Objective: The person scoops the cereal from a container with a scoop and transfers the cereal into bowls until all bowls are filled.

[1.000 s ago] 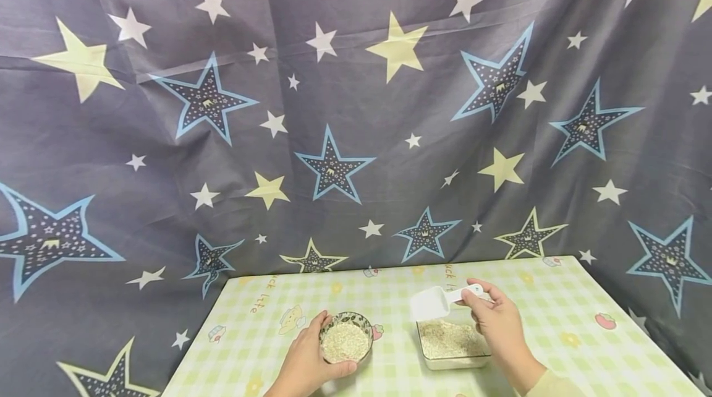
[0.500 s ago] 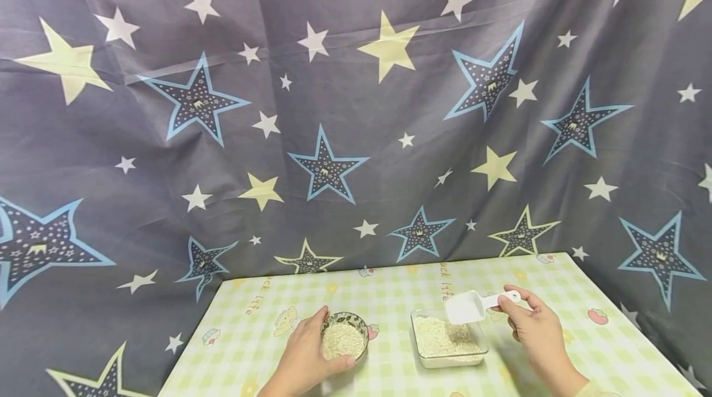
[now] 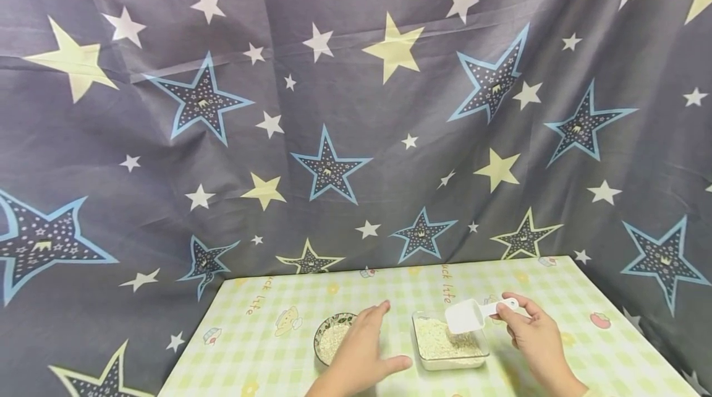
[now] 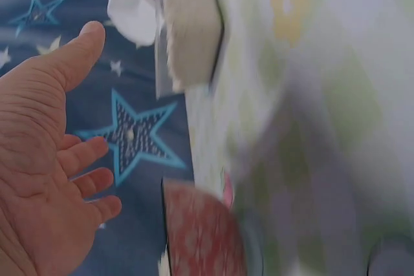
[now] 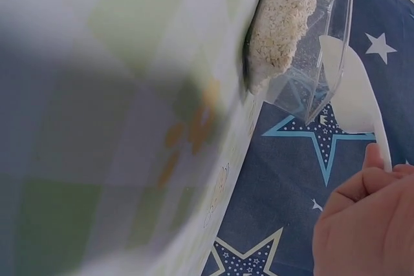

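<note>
- Draped behind everything is a dark grey star-print cloth [image 3: 334, 106], and below it lies a table [image 3: 556, 286] covered in pale green check with small cartoon prints.
- At the left of the work, a small patterned bowl [image 3: 329, 340] of pale grain is seen standing on the table near the front edge – part of it is hidden by the hand in front of it.
- The left hand [image 3: 361, 357] is held over the table just right of that bowl, between it and the container; its fingers are spread and relaxed, with the thumb pointing right, and nothing is gripped. In the left wrist view the open palm [image 4: 39, 179] is shown clear of the bowl's rim.
- Further right, a clear rectangular container [image 3: 450, 342] with a bed of the same grain is set on the table, near the bowl but apart from it.
- A white plastic scoop [image 3: 464, 316] is held over the far right part of that container, mouth tilted down toward the grain; whether it touches the grain cannot be told.
- The scoop's handle is pinched by the fingers and thumb of the right hand [image 3: 534, 338].
- The step in hand is judged to be the loading of the scoop – grain to be carried left to the bowl. What is called for next is a shallow push into the grain, a level lift, and a steadied bowl.
</note>
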The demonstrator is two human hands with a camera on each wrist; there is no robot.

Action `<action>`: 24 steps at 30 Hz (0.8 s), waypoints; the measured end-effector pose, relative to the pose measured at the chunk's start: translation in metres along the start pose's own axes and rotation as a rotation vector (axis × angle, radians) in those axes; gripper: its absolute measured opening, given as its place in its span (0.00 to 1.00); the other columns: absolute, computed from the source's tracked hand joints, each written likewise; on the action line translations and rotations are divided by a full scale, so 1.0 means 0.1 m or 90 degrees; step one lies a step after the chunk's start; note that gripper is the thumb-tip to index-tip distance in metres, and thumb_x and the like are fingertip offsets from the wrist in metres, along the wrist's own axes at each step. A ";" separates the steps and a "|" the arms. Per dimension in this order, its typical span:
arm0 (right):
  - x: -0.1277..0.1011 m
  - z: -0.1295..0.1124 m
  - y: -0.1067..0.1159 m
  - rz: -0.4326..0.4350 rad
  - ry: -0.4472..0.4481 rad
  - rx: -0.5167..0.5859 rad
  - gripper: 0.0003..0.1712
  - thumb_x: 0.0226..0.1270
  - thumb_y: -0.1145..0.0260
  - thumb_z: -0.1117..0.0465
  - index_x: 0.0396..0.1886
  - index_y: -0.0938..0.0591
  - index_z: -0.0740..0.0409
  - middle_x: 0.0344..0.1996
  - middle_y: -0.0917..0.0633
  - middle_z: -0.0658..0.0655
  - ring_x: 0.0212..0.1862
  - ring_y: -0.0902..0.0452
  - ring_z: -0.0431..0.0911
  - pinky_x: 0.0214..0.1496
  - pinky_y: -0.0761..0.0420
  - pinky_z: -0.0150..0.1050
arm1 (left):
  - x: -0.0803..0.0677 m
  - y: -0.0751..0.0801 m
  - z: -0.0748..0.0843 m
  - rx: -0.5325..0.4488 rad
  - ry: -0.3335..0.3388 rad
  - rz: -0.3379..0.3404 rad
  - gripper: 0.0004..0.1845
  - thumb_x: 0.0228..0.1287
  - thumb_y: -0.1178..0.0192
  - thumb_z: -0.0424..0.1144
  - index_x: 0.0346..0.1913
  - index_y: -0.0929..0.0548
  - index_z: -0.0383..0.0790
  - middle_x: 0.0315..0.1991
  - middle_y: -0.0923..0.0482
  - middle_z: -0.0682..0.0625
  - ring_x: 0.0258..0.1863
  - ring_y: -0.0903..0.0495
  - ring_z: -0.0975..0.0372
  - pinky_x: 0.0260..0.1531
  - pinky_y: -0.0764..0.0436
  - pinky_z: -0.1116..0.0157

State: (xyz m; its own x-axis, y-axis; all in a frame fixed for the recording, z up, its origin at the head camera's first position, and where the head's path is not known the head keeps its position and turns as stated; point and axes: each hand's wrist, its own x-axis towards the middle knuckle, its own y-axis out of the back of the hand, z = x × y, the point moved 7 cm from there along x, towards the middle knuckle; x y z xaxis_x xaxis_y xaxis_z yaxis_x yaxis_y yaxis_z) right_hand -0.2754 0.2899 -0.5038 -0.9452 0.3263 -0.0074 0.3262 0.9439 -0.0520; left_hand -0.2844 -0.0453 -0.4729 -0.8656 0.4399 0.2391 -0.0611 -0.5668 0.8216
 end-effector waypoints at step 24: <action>-0.01 0.00 -0.07 0.008 0.028 -0.079 0.12 0.75 0.27 0.55 0.54 0.16 0.44 0.26 0.08 0.42 0.16 0.40 0.33 0.17 0.35 0.29 | 0.24 -0.55 0.05 -0.070 0.085 -0.079 0.58 0.59 0.23 0.63 0.84 0.39 0.39 0.76 0.27 0.38 0.75 0.28 0.42 0.70 0.39 0.20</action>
State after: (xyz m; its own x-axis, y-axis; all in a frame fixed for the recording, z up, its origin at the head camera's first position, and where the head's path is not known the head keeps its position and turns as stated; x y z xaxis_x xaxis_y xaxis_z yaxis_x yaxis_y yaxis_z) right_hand -0.2766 0.2825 -0.5031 -0.9406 0.3375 0.0364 0.3393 0.9379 0.0722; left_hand -0.2993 -0.0005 -0.5096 -0.9056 0.4196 0.0626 -0.2193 -0.5892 0.7777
